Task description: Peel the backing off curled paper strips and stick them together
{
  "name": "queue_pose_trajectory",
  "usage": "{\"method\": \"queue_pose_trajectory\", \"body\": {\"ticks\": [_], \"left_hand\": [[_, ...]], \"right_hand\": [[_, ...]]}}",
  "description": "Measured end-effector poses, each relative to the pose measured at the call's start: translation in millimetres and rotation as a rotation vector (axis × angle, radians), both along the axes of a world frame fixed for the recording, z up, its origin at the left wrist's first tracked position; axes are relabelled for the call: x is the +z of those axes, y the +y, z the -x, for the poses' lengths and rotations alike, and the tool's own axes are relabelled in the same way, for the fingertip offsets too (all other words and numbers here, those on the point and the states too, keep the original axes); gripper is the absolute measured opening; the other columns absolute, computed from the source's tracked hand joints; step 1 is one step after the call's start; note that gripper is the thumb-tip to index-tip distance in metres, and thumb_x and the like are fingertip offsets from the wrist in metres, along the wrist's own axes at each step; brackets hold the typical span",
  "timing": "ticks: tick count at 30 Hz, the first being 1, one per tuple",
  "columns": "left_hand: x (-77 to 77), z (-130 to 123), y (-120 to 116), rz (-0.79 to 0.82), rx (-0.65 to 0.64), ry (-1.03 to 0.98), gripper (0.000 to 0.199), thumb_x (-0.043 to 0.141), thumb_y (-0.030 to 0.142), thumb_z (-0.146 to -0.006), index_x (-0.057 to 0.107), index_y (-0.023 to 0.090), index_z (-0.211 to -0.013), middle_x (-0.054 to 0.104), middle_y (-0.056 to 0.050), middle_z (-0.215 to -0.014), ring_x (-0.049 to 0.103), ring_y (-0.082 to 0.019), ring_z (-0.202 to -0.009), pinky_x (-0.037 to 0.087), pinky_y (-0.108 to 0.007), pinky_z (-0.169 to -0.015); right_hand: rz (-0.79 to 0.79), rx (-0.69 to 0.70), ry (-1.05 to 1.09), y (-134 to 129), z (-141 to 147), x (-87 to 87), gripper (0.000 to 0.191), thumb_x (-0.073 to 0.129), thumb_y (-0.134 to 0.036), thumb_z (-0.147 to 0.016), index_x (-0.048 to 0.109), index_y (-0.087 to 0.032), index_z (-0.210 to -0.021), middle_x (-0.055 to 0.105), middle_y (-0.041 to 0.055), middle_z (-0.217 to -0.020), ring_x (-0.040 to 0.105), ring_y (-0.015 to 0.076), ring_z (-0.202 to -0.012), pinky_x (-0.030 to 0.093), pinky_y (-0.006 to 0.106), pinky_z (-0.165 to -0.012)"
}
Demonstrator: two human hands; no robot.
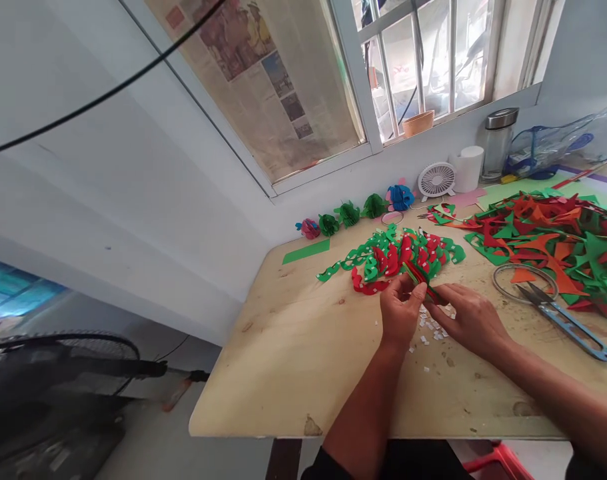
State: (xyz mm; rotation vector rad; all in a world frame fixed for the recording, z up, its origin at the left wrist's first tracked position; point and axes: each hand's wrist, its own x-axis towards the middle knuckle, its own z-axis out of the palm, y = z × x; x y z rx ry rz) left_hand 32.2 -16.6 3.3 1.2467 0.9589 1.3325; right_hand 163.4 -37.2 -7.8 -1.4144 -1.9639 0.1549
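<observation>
Between both hands is a small stack of red and green felt pieces [417,272], held upright over the table. My left hand [402,305] pinches it from the left, thumb on the near side. On its right, the fingers of my right hand [466,313] close on the lower edge. Just behind lies a pile of wavy green and red felt strips [383,257] dotted with small white squares. Loose white paper bits [430,327] are scattered beneath my hands.
Blue thread snips [568,320] and a tape roll [503,283] lie at the right, before a heap of felt offcuts [558,240]. Along the wall stand green felt balls [348,213], a small white fan [437,180] and a glass jar [497,147]. A green strip [306,251] lies far left.
</observation>
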Motion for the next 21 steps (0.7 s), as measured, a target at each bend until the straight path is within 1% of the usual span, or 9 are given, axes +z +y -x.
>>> {"method": "queue_pose_trajectory", "body": {"ticks": [2, 4, 6, 8, 10, 12, 17, 19, 21], "left_hand": [[2.8, 1, 1, 0.033, -0.03, -0.048, 0.026, 0.066, 0.034, -0.073, 0.068, 0.015, -0.091, 0.068, -0.004, -0.083, 0.061, -0.015, -0.074, 0.048, -0.028, -0.074], [5.7, 2, 2, 0.073, -0.029, -0.071, 0.026, 0.068, 0.035, -0.07, 0.07, 0.015, -0.086, 0.068, -0.005, -0.081, 0.061, -0.016, -0.075, 0.048, -0.029, -0.075], [7.1, 3, 3, 0.108, -0.032, -0.092, 0.027, 0.069, 0.036, -0.068, 0.07, 0.014, -0.083, 0.068, -0.005, -0.08, 0.061, -0.017, -0.077, 0.048, -0.029, -0.076], [6.2, 4, 3, 0.141, -0.07, -0.132, 0.028, 0.07, 0.037, -0.068, 0.071, 0.014, -0.084, 0.068, -0.005, -0.08, 0.061, -0.018, -0.079, 0.048, -0.03, -0.076], [3.6, 4, 4, 0.172, -0.114, -0.173, 0.03, 0.07, 0.039, -0.067, 0.071, 0.014, -0.086, 0.069, -0.005, -0.08, 0.061, -0.018, -0.08, 0.048, -0.03, -0.076], [0.9, 5, 6, 0.196, -0.13, -0.194, 0.032, 0.071, 0.04, -0.067, 0.071, 0.014, -0.086, 0.069, -0.006, -0.08, 0.062, -0.019, -0.081, 0.049, -0.029, -0.074], [0.2, 6, 7, 0.193, -0.115, -0.163, 0.036, 0.073, 0.041, -0.064, 0.072, 0.014, -0.088, 0.07, -0.008, -0.088, 0.062, -0.019, -0.08, 0.049, -0.028, -0.071], [1.5, 5, 7, 0.178, -0.13, -0.159, 0.034, 0.073, 0.039, -0.065, 0.072, 0.015, -0.09, 0.07, -0.007, -0.089, 0.062, -0.019, -0.082, 0.049, -0.029, -0.075], [2.3, 4, 6, 0.161, -0.174, -0.165, 0.033, 0.072, 0.036, -0.067, 0.072, 0.015, -0.092, 0.07, -0.006, -0.089, 0.062, -0.019, -0.085, 0.048, -0.03, -0.081]], "right_hand": [[0.072, 0.042, 0.164, 0, 0, 5.8, 0.024, 0.047, -0.039, -0.086, 0.059, -0.02, -0.081, 0.064, 0.0069, -0.076, 0.057, 0.0201, -0.067, 0.042, 0.03, -0.059], [0.173, 0.083, 0.328, 0, -1, 12.6, 0.026, 0.046, -0.041, -0.086, 0.061, -0.021, -0.085, 0.066, 0.0058, -0.078, 0.058, 0.0192, -0.068, 0.044, 0.03, -0.061], [0.279, 0.132, 0.442, 1, -3, 18.6, 0.027, 0.046, -0.042, -0.086, 0.063, -0.021, -0.082, 0.066, 0.0042, -0.075, 0.059, 0.0189, -0.068, 0.045, 0.03, -0.062], [0.358, 0.174, 0.534, 2, -5, 22.0, 0.029, 0.048, -0.044, -0.085, 0.064, -0.021, -0.077, 0.066, 0.0032, -0.073, 0.059, 0.0193, -0.07, 0.045, 0.029, -0.064], [0.414, 0.212, 0.612, 4, -6, 21.8, 0.031, 0.05, -0.047, -0.083, 0.065, -0.021, -0.075, 0.067, 0.0033, -0.075, 0.06, 0.0206, -0.075, 0.046, 0.03, -0.067], [0.466, 0.238, 0.679, 5, -8, 18.7, 0.033, 0.053, -0.05, -0.081, 0.067, -0.02, -0.074, 0.068, 0.0041, -0.078, 0.06, 0.0219, -0.078, 0.046, 0.03, -0.069], [0.558, 0.166, 0.855, 8, -8, 11.9, 0.037, 0.056, -0.054, -0.078, 0.071, -0.02, -0.084, 0.068, 0.0048, -0.079, 0.057, 0.0178, -0.068, 0.045, 0.028, -0.06], [0.581, 0.178, 0.932, 8, -7, 12.5, 0.036, 0.058, -0.053, -0.077, 0.069, -0.02, -0.086, 0.068, 0.0046, -0.08, 0.058, 0.0179, -0.071, 0.046, 0.028, -0.063], [0.606, 0.208, 1.0, 7, -6, 13.7, 0.035, 0.06, -0.051, -0.077, 0.067, -0.02, -0.089, 0.068, 0.0048, -0.082, 0.06, 0.0188, -0.074, 0.047, 0.029, -0.067]]}}
